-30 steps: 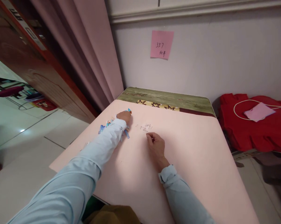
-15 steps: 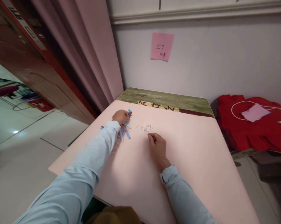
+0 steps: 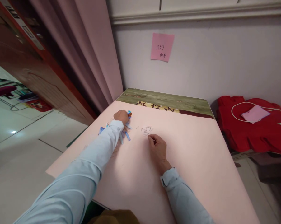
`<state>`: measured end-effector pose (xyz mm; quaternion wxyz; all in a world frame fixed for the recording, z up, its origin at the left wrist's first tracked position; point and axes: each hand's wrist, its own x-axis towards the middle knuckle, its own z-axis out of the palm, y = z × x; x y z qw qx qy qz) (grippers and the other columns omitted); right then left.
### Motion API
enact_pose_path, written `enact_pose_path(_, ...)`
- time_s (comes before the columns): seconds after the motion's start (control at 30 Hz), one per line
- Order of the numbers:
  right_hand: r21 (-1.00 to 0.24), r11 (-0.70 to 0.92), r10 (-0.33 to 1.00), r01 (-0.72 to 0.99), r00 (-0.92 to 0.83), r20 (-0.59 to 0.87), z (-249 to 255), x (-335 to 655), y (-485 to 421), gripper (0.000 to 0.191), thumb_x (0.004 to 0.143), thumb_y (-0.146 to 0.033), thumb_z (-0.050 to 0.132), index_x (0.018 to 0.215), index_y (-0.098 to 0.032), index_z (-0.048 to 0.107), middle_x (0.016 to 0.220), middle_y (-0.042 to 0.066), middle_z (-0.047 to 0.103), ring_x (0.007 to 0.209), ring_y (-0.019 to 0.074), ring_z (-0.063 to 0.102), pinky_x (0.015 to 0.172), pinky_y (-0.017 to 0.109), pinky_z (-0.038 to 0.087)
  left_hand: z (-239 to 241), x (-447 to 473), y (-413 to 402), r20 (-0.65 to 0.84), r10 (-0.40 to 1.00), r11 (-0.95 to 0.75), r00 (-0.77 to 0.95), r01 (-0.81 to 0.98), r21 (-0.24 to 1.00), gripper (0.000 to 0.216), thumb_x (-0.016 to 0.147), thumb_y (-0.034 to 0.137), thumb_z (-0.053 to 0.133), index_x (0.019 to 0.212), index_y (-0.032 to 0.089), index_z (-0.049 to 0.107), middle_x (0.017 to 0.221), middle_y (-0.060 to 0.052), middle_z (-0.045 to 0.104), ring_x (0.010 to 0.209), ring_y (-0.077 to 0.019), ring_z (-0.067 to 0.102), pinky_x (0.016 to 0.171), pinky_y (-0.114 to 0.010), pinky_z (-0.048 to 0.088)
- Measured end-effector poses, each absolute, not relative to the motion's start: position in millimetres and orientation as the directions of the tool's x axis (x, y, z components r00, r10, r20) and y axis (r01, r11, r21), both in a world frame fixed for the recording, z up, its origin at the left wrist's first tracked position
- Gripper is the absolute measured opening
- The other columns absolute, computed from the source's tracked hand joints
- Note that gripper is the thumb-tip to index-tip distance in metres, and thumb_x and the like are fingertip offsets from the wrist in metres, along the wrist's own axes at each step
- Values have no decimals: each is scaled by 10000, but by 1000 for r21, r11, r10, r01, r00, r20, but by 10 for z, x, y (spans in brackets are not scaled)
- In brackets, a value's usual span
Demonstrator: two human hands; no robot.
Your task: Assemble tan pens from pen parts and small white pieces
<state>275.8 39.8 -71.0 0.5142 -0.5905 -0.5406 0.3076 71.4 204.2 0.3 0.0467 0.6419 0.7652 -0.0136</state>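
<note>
My left hand [image 3: 121,116] is curled with its fingertips turned away from view, beside a small cluster of blue and orange pieces [image 3: 129,114]. Whatever its fingers hold is hidden. Under and near that wrist lie several flat blue and pale strips [image 3: 127,136], partly covered by my sleeve. More blue pieces [image 3: 101,130] rest left of the forearm. My right hand [image 3: 157,147] is closed, thumb and forefinger pinched together, just below a scatter of tiny clear or greyish pieces [image 3: 147,129]. What the pinch holds is too small to make out.
The table has a pale pink cover [image 3: 189,155] and a green wood-patterned far edge [image 3: 177,99] against the wall. Clear plastic [image 3: 115,151] lies by my left forearm. A red cloth [image 3: 238,133] with a white cable is at the right. A pink curtain [image 3: 91,46] hangs at the left.
My left hand has shifted slightly right and its fingertips have turned out of view. More blue pieces show left of its wrist. My right hand stays nearly still.
</note>
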Motion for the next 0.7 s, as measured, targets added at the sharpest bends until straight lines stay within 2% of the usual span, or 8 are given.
enact_pose_path(0.13, -938, 117, 957, 325, 217, 195, -709, 2759, 400, 248, 882, -358, 526, 879, -224, 734, 836, 26, 731, 734, 180, 647, 698, 292, 507, -28, 704, 2073, -118, 978, 173, -170, 985, 23, 266, 713, 267, 681, 964, 210, 748, 1051, -116, 745, 1009, -254, 676, 772, -278, 493)
enact_pose_path(0.3, -943, 109, 957, 314, 224, 185, -711, 2754, 409, 248, 879, -366, 531, 886, -226, 736, 838, 29, 732, 734, 188, 649, 697, 301, 510, 39, 743, 2050, -140, 980, 141, -140, 990, -1, 288, 680, 263, 693, 952, 188, 749, 981, -131, 748, 983, -296, 683, 778, -308, 506)
enact_pose_path(0.4, -952, 112, 953, 285, 241, 184, -705, 2753, 413, 250, 882, -361, 530, 900, -222, 737, 856, 32, 736, 748, 187, 651, 704, 298, 508, 75, 872, 1862, -98, 992, 77, -75, 997, 14, 246, 710, 262, 656, 927, 195, 752, 966, -125, 746, 995, -300, 676, 805, -319, 498)
enact_pose_path(0.47, -959, 109, 949, 263, 260, 179, -693, 2755, 417, 256, 884, -361, 529, 911, -216, 738, 856, 32, 738, 751, 184, 651, 704, 293, 503, 40, 1015, 1661, -52, 999, -7, 12, 996, 91, 192, 744, 270, 624, 864, 194, 754, 920, -118, 748, 960, -285, 680, 784, -311, 489)
enact_pose_path(0.57, -964, 100, 943, 248, 285, 171, -661, 2764, 422, 269, 881, -376, 534, 909, -204, 738, 850, 35, 737, 747, 181, 643, 701, 288, 497, -74, 1227, 1343, -98, 991, -52, 88, 946, 319, 147, 768, 267, 614, 805, 212, 745, 854, -65, 749, 848, -223, 679, 706, -277, 470)
enact_pose_path(0.7, -969, 97, 935, 228, 312, 167, -608, 2777, 414, 293, 884, -403, 524, 903, -196, 730, 853, 37, 732, 756, 181, 631, 694, 279, 486, -175, 1327, 1027, 53, 994, -109, 95, 854, 508, 167, 817, 293, 605, 830, 210, 749, 892, -54, 735, 855, -189, 656, 780, -273, 477)
